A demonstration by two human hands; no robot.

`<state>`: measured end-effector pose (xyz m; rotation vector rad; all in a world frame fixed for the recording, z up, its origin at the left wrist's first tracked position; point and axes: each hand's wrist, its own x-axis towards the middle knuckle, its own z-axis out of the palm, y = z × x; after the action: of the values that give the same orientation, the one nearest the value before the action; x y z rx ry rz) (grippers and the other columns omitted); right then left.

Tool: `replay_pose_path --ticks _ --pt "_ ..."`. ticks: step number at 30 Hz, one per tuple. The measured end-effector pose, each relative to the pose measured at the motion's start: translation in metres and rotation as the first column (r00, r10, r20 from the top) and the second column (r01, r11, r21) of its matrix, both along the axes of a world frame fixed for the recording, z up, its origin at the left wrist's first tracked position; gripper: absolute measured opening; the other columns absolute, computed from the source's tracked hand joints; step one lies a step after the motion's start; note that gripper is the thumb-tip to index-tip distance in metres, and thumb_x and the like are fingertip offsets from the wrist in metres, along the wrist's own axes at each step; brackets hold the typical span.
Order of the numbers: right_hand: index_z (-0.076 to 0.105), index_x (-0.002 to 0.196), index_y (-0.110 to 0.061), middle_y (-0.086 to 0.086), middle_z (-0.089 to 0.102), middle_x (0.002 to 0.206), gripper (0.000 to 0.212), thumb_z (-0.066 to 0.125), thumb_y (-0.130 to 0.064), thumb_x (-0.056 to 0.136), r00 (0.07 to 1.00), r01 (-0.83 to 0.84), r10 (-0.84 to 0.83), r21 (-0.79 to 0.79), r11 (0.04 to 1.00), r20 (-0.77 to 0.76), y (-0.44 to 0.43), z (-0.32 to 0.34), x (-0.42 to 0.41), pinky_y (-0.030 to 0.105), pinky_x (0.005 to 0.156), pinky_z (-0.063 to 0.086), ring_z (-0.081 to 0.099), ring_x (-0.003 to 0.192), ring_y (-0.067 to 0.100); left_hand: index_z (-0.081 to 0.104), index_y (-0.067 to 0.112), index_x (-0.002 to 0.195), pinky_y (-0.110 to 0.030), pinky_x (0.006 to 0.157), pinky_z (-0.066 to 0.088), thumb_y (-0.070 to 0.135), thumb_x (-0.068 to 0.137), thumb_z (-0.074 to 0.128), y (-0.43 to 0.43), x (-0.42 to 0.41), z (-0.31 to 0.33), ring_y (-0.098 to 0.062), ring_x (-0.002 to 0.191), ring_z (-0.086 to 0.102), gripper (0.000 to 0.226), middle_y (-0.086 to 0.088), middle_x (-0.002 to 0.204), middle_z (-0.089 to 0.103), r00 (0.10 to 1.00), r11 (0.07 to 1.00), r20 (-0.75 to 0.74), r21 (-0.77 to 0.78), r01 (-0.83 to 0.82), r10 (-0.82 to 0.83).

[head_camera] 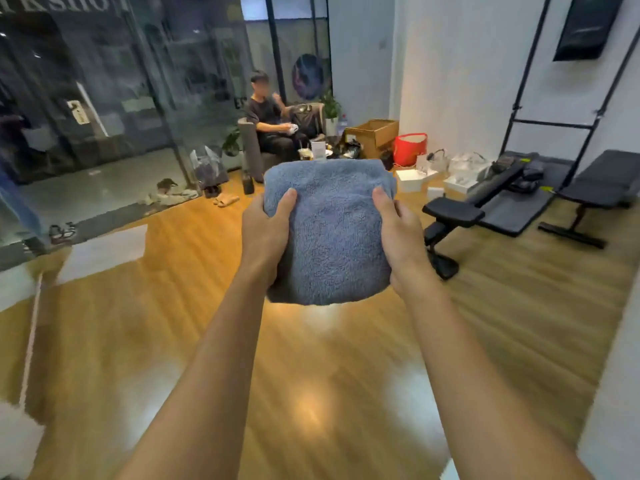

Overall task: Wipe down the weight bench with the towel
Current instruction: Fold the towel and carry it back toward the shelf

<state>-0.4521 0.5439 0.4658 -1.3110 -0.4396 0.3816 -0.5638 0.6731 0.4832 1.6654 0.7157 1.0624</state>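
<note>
Blue-grey terry cloth fills the middle of the view: the folded towel (329, 230) is held up in the air above the wooden floor (311, 375), gripped by both hands. The left hand (265, 233) clasps its left side, thumb on top; the right hand (401, 237) clasps the right side the same way. The black weight bench (485, 197) stands well apart to the right, near the white wall (450, 81), untouched.
</note>
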Motion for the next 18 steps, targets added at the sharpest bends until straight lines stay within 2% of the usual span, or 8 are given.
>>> replay_pose_path --ticks 3,5,8,10,12,15,18 --pt "0.064 0.112 -0.024 -0.009 0.069 0.106 0.033 0.055 -0.049 0.094 0.985 0.174 -0.174 -0.004 0.985 0.006 0.026 -0.006 0.065 0.036 0.09 0.052 0.065 0.098 0.009 0.063 0.014 0.104 -0.033 0.077 0.055 0.036 0.09 0.063 0.043 0.092 -0.003 -0.016 0.091 0.067 0.026 -0.002 0.1 0.07 0.987 0.987 0.015 0.0 0.163 -0.163" --pt "0.065 0.107 -0.021 -0.005 0.07 0.105 0.036 0.056 -0.052 0.091 0.945 0.328 -0.328 -0.013 0.945 0.002 0.031 -0.011 0.111 0.04 0.091 0.053 0.066 0.097 0.012 0.063 0.014 0.102 -0.029 0.074 0.053 0.034 0.091 0.063 0.058 0.159 -0.01 -0.016 0.089 0.066 0.022 0.0 0.096 0.069 0.953 0.953 0.023 -0.005 0.304 -0.304" --pt "0.063 0.105 -0.019 -0.003 0.069 0.104 0.037 0.056 -0.053 0.091 0.843 0.536 -0.537 -0.057 0.842 -0.002 0.027 -0.019 0.168 0.043 0.091 0.054 0.066 0.096 0.015 0.064 0.016 0.101 -0.033 0.078 0.056 0.035 0.09 0.063 0.062 0.253 -0.019 -0.017 0.091 0.069 0.021 0.0 0.097 0.071 0.843 0.842 0.023 -0.043 0.537 -0.537" --pt "0.062 0.105 -0.019 -0.003 0.069 0.105 0.036 0.055 -0.052 0.093 0.767 0.64 -0.641 -0.074 0.765 0.005 0.018 -0.021 0.196 0.043 0.092 0.054 0.066 0.097 0.014 0.065 0.014 0.104 -0.028 0.076 0.057 0.033 0.091 0.063 0.057 0.304 -0.024 -0.006 0.087 0.069 0.023 0.002 0.096 0.071 0.764 0.764 0.04 -0.033 0.645 -0.644" --pt "0.064 0.113 -0.018 -0.003 0.069 0.108 0.04 0.055 -0.051 0.093 0.66 0.749 -0.751 -0.081 0.657 0.014 0.008 -0.022 0.217 0.041 0.094 0.053 0.066 0.1 0.014 0.065 0.013 0.106 -0.017 0.067 0.053 0.031 0.091 0.062 0.046 0.35 -0.025 0.005 0.077 0.066 0.024 0.006 0.092 0.07 0.66 0.659 0.035 -0.037 0.751 -0.75" --pt "0.062 0.125 -0.016 -0.002 0.067 0.118 0.045 0.055 -0.048 0.094 0.483 0.874 -0.875 -0.077 0.48 0.029 -0.01 -0.021 0.235 0.035 0.095 0.052 0.064 0.107 0.013 0.065 0.011 0.101 -0.025 0.071 0.055 0.038 0.089 0.063 0.018 0.409 -0.031 -0.005 0.081 0.067 0.03 0.0 0.093 0.071 0.496 0.494 -0.003 -0.086 0.865 -0.868" --pt "0.063 0.119 -0.017 -0.003 0.067 0.115 0.04 0.057 -0.047 0.093 0.281 0.956 -0.96 -0.091 0.28 0.007 -0.034 -0.024 0.242 0.032 0.089 0.051 0.063 0.103 0.01 0.063 0.008 0.096 -0.022 0.066 0.051 0.035 0.09 0.063 -0.023 0.451 -0.04 -0.002 0.071 0.063 0.028 0.001 0.087 0.068 0.307 0.305 0.008 -0.106 0.947 -0.952"
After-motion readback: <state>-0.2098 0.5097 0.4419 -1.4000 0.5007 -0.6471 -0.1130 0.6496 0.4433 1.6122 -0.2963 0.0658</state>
